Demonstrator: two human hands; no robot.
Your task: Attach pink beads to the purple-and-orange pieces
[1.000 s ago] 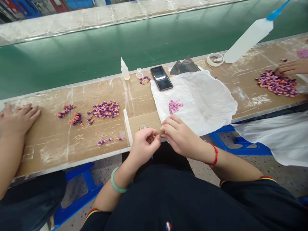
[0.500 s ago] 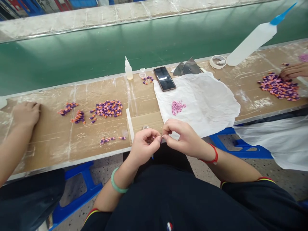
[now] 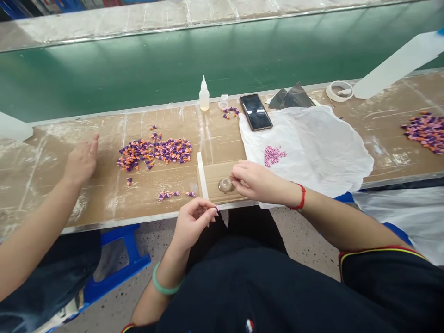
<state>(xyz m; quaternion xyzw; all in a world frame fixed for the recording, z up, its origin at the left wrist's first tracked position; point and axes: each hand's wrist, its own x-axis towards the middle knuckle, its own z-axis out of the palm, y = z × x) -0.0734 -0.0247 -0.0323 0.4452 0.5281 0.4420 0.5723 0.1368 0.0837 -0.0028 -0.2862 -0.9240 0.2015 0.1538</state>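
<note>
My left hand [image 3: 193,220] hovers just below the table's front edge, pinching a tiny purple piece between thumb and fingers. My right hand [image 3: 252,181] rests on the cardboard table top with its fingertips closed beside a small clear round dish [image 3: 225,185]; what they pinch is too small to make out. A white strip [image 3: 201,175] lies upright on the board just left of the dish. A short row of purple and orange pieces [image 3: 172,194] lies left of the strip. A little heap of pink beads [image 3: 274,155] sits on the white sheet [image 3: 319,152].
A larger pile of purple and orange pieces [image 3: 155,152] lies mid-table, with another person's hand [image 3: 81,161] left of it. A small glue bottle [image 3: 204,95], a phone [image 3: 255,112], a tape roll [image 3: 339,91] and a second pile [image 3: 425,131] stand farther back and right. A green conveyor belt [image 3: 173,60] runs behind.
My hands have parted: the right went forward to the dish, the left dropped below the table edge. The neighbour's hand moved right and pushed the small piles into one. The view shifted left.
</note>
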